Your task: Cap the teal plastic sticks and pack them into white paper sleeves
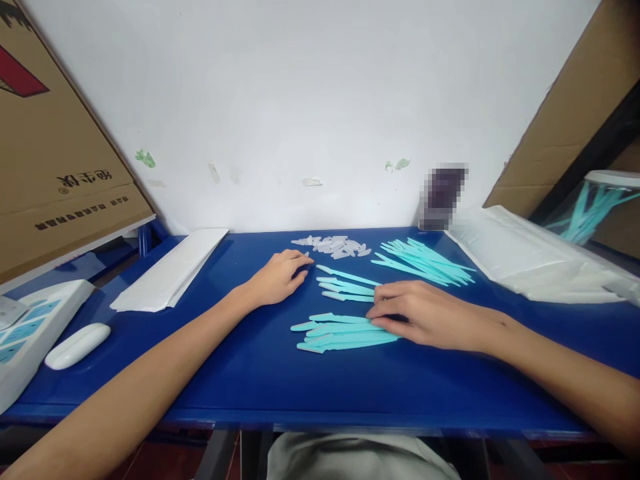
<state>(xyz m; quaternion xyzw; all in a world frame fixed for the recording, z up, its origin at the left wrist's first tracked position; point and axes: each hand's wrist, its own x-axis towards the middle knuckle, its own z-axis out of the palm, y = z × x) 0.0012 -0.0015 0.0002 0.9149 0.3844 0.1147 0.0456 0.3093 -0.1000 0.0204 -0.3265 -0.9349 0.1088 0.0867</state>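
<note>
My left hand (279, 275) rests on the blue table (240, 373), fingers curled loosely, tips near a heap of small clear plastic caps (334, 246). My right hand (425, 313) lies palm down, its fingers pressing on the handle ends of a near row of several turquoise plastic knives (340, 332). A second short row of three turquoise knives (345, 287) lies between the two hands. A larger loose pile of turquoise knives (425, 261) sits behind my right hand.
A stack of white paper sleeves (173, 275) lies at the left. A white oval object (77, 345) and a white device (30, 327) sit at the far left. Clear plastic bags (530, 263) and a tub of turquoise knives (597, 207) stand right. Cardboard boxes flank both sides.
</note>
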